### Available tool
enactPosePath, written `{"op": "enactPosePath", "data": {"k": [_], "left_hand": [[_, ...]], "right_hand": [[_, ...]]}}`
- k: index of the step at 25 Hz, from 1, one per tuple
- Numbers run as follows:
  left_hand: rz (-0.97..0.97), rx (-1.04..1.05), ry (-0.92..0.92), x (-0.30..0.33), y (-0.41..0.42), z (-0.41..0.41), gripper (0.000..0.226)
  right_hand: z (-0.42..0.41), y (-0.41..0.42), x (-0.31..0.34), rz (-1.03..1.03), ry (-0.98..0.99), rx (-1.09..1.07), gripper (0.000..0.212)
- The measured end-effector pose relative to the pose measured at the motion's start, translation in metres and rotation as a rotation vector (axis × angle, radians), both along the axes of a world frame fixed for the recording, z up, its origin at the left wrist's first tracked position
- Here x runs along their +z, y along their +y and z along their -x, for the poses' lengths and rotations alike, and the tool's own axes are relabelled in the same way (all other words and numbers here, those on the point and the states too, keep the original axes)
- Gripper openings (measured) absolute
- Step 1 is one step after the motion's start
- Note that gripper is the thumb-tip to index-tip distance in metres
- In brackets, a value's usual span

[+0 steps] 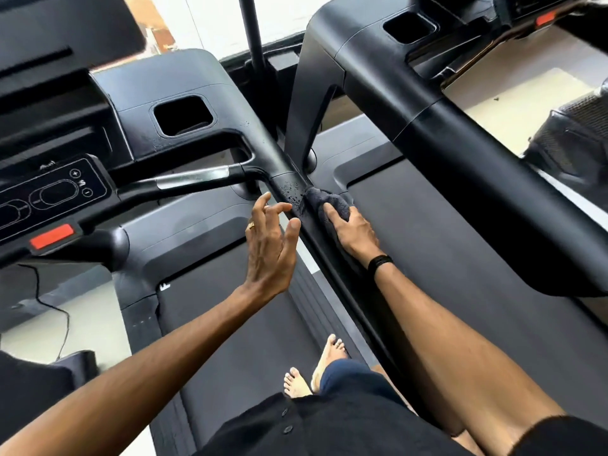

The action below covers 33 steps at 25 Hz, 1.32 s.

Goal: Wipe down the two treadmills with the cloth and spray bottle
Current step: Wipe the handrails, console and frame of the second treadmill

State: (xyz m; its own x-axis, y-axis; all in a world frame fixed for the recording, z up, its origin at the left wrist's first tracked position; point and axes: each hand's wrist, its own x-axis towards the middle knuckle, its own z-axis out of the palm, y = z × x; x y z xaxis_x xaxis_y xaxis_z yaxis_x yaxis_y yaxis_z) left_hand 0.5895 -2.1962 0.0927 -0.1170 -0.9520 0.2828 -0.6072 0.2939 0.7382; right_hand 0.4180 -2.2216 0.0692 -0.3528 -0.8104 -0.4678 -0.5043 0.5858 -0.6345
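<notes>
I stand barefoot on the belt of the left treadmill. Its black right handrail runs diagonally between my hands and carries spray droplets. My right hand presses a dark grey cloth against the rail's right side. My left hand hovers just left of the rail, fingers spread, holding nothing. The second treadmill stands to the right, its thick handrail crossing above its belt. No spray bottle is in view.
The left treadmill's console with buttons and a red stop tab sits at left, a cup-holder recess behind it. A cable trails on the pale floor at lower left. A dark post rises between the machines.
</notes>
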Motion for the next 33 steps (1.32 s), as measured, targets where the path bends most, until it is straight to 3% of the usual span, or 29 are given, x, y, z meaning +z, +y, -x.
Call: {"op": "enactPosePath", "data": {"k": [4, 6, 9, 12, 15, 17, 20, 22, 25, 27, 29, 33], "left_hand": [[0.048, -0.032, -0.076, -0.001, -0.039, -0.004, 0.054], [0.053, -0.045, -0.109, -0.001, -0.061, -0.008, 0.052], [0.127, -0.137, -0.151, 0.001, -0.096, -0.007, 0.045], [0.14, -0.161, -0.135, 0.0, -0.124, 0.005, 0.04], [0.136, -0.172, -0.107, -0.005, -0.144, 0.014, 0.042], [0.115, -0.226, -0.084, -0.005, -0.163, 0.015, 0.045], [0.132, -0.3, -0.11, 0.002, -0.194, 0.011, 0.046], [0.137, -0.355, -0.165, 0.007, -0.217, 0.003, 0.044], [0.08, -0.481, -0.289, 0.012, -0.253, -0.012, 0.042], [0.069, -0.558, -0.392, 0.013, -0.275, -0.02, 0.044], [0.101, -0.601, -0.45, 0.013, -0.3, -0.034, 0.045], [0.066, -0.645, -0.55, 0.006, -0.336, -0.057, 0.047]], "right_hand": [[0.025, -0.001, -0.021, 0.103, -0.382, 0.009, 0.048], [0.033, 0.013, -0.035, 0.122, -0.467, 0.016, 0.038], [0.04, 0.033, -0.034, 0.058, -0.298, -0.034, 0.052], [0.029, 0.044, -0.011, -0.009, -0.043, 0.045, 0.053], [-0.004, 0.035, 0.016, 0.191, 0.256, 0.172, 0.056], [-0.025, 0.005, 0.019, 0.248, 0.339, 0.223, 0.056], [-0.038, -0.048, 0.018, 0.218, 0.24, 0.173, 0.055], [-0.03, -0.079, -0.004, 0.1, 0.039, 0.115, 0.06], [-0.006, -0.097, -0.029, -0.009, -0.223, 0.024, 0.086], [0.003, -0.085, -0.033, -0.021, -0.328, 0.016, 0.066], [0.004, -0.067, -0.032, 0.01, -0.311, 0.015, 0.035], [-0.011, -0.048, -0.006, -0.122, -0.018, -0.061, 0.046]]}}
